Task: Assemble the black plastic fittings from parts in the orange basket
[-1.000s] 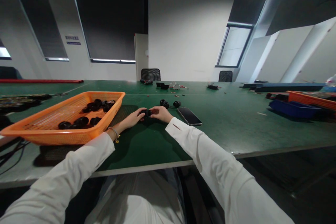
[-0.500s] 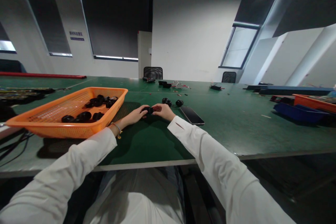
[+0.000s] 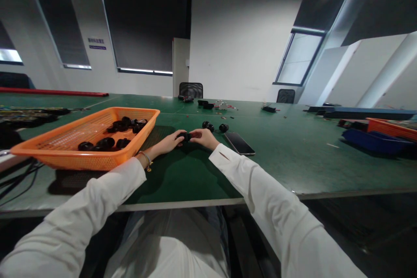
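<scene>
Both my hands meet over the green table (image 3: pixel 195 182), with a small black round part (image 3: pixel 186 137) between them. My left hand (image 3: pixel 172 142) grips its left side, while the fingers of my right hand (image 3: pixel 203 137) pinch its right side. Just beyond my right hand lie several similar black parts (image 3: pixel 207 126), one of them (image 3: pixel 223 127) a little apart to the right. An orange perforated basket (image 3: pixel 81 160) at the left of my left hand holds more black parts (image 3: pixel 106 143).
A dark phone (image 3: pixel 239 143) lies right of my right hand. Farther back are small black and white pieces (image 3: pixel 221 105). At the right edge stand a blue tray (image 3: pixel 374 141) and an orange tray (image 3: pixel 391 128). Cables (image 3: pixel 19 186) lie at the left.
The whole view has shifted slightly. Both hands keep hold of the black part, in nearly the same place.
</scene>
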{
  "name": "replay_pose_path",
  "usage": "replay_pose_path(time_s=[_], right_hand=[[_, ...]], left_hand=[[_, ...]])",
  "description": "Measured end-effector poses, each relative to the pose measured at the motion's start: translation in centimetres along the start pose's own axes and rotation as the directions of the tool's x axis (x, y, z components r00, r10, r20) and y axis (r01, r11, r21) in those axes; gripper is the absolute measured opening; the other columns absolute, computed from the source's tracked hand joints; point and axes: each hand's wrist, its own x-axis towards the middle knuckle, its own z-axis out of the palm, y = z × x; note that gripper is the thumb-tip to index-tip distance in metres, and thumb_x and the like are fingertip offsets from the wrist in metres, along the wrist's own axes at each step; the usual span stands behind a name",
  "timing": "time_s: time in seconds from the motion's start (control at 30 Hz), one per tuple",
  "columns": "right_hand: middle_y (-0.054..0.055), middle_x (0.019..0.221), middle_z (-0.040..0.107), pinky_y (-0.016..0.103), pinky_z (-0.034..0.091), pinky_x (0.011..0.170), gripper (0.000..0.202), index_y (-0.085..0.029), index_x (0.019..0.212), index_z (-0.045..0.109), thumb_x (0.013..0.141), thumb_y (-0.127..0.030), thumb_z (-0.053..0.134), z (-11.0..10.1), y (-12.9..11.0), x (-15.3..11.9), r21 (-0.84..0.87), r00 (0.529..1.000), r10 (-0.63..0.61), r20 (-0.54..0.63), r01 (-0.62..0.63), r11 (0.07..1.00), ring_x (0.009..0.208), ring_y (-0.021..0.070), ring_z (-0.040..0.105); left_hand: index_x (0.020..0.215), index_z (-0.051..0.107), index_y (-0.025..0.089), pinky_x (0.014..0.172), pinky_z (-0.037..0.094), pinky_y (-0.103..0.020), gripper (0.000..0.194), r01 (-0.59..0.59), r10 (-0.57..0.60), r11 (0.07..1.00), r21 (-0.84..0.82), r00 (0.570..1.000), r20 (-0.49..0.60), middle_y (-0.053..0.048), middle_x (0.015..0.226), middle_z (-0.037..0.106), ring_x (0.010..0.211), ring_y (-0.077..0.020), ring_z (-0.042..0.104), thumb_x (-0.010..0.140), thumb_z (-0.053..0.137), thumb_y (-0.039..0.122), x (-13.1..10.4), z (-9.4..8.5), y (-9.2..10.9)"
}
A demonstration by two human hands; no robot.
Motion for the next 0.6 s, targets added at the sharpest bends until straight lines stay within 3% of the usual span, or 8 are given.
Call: replay_pose_path(time_s=[0.23,0.6], right_hand=[[0.005,0.072,0.068,0.031,0.051,0.071,0.034,-0.011,0.087,0.067,0.053,-0.017,0.068,-0.21,0.00,-0.14,0.034,0.999,0.000,0.039,-0.001,0.999,0.068,0.0163,0.063],[0.006,0.075,0.069,0.030,0.051,0.070,0.035,-0.012,0.089,0.067,0.054,-0.019,0.069,-0.45,-0.63,-0.70,-0.046,1.000,0.006,0.000,-0.006,0.999,0.069,0.0171,0.064]], left_hand=[[0.113,0.046,0.016,0.069,0.048,-0.029,0.039,0.007,-0.007,1.000,0.025,1.000,0.002,-0.007,0.097,0.058,0.066,-0.0130,0.057,0.076,0.042,0.029,-0.08,0.09,-0.06],[0.115,0.045,0.015,0.070,0.047,-0.029,0.040,0.006,-0.007,0.999,0.052,1.000,0.016,-0.008,0.102,0.057,0.074,-0.0161,0.058,0.077,0.040,0.030,-0.37,0.30,0.47]])
